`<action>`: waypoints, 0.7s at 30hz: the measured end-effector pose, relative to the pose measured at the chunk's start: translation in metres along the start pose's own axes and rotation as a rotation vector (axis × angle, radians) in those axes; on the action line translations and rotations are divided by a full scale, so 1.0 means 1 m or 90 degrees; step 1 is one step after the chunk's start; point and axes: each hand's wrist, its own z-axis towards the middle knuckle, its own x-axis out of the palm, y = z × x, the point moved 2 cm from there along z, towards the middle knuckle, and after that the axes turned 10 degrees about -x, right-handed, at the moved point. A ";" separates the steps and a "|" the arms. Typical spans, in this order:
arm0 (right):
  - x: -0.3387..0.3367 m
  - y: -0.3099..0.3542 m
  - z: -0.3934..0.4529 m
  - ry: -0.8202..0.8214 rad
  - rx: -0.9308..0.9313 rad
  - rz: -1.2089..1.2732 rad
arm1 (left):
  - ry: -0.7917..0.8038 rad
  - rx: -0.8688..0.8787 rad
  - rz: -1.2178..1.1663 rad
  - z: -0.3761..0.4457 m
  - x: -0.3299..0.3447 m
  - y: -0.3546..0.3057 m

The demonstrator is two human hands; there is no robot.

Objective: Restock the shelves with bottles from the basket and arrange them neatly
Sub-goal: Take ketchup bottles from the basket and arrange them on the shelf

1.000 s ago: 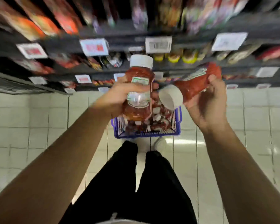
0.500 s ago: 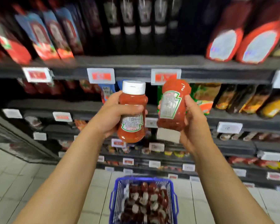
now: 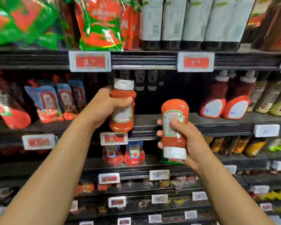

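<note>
The left hand (image 3: 104,106) wraps its fingers and thumb round the middle of a red ketchup bottle (image 3: 122,108), held upright with its white cap on top. The bottle hangs in front of the dark gap on the middle shelf (image 3: 152,122), its base level with the shelf's front edge. Its label is white with a green border; the small print is too blurred to read.

The right hand (image 3: 183,143) grips a second ketchup bottle (image 3: 174,125) upside down, white cap at the bottom, fingers curled over the label and lower body. This bottle sits lower and to the right of the first, apart from it, in front of the same shelf edge. Its label has the same green-edged shield shape with lines of unreadable print.

On the middle shelf to the right stand 2 large red squeeze bottles (image 3: 225,101) with white oval labels. To the left are blue and red pouches (image 3: 50,103). The shelf above carries green and red packets (image 3: 101,25) and dark bottles with pale labels (image 3: 188,21). Red price tags (image 3: 89,61) are clipped along the shelf edges; their figures are blurred, though 1 on the upper right seems to start with a 7. Below, 2 red pouches (image 3: 123,153) stand side by side.
</note>
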 end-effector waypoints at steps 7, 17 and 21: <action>0.007 -0.012 0.031 -0.016 -0.029 -0.046 | -0.095 -0.055 -0.043 0.043 -0.037 0.033; -0.013 0.007 0.076 0.044 -0.010 -0.021 | -0.329 0.037 0.272 0.028 -0.046 0.042; -0.023 0.013 0.088 0.051 0.001 -0.018 | -0.542 0.208 0.295 -0.009 -0.024 0.054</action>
